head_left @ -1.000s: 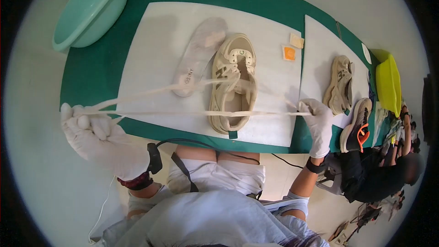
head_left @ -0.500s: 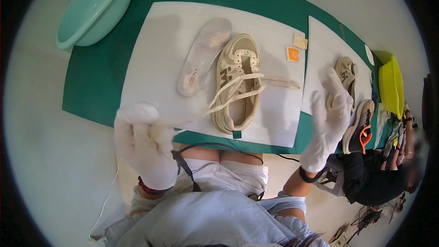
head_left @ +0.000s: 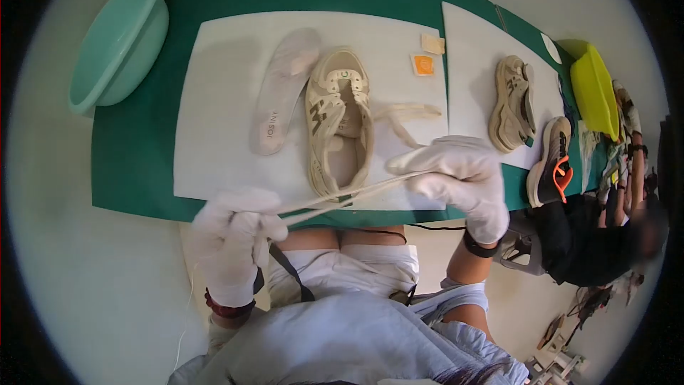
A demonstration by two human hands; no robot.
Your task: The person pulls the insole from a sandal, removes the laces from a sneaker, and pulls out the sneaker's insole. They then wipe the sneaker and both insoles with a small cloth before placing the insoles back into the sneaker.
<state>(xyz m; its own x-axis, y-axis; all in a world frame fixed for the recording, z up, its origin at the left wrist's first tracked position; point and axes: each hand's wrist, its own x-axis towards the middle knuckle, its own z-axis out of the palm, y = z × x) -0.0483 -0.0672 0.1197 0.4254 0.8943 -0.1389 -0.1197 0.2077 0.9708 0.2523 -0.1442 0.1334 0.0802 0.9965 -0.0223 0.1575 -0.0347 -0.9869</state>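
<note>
My left hand [head_left: 241,237] and right hand [head_left: 450,175], both white-gloved, gripped a cream shoelace [head_left: 349,194] stretched across the beige shoe's [head_left: 340,125] heel end.

Green tabletop [head_left: 135,164] with left white board [head_left: 206,121] (beige shoe [head_left: 319,125], insole [head_left: 285,93], two packets [head_left: 422,65] on it), right white board [head_left: 470,64] (second beige shoe [head_left: 507,103]), dark-and-orange shoe [head_left: 547,164], teal basin [head_left: 117,39] at left end, yellow tub [head_left: 595,93] at right end.

Beyond the left hand [head_left: 235,232] and farther left is a pale green basin [head_left: 146,53]. Beyond the right hand [head_left: 463,175], two small packets [head_left: 423,65] lie close together; to its right are a dark shoe [head_left: 547,175], a yellow tub [head_left: 593,93] and a person in black [head_left: 581,239].
</note>
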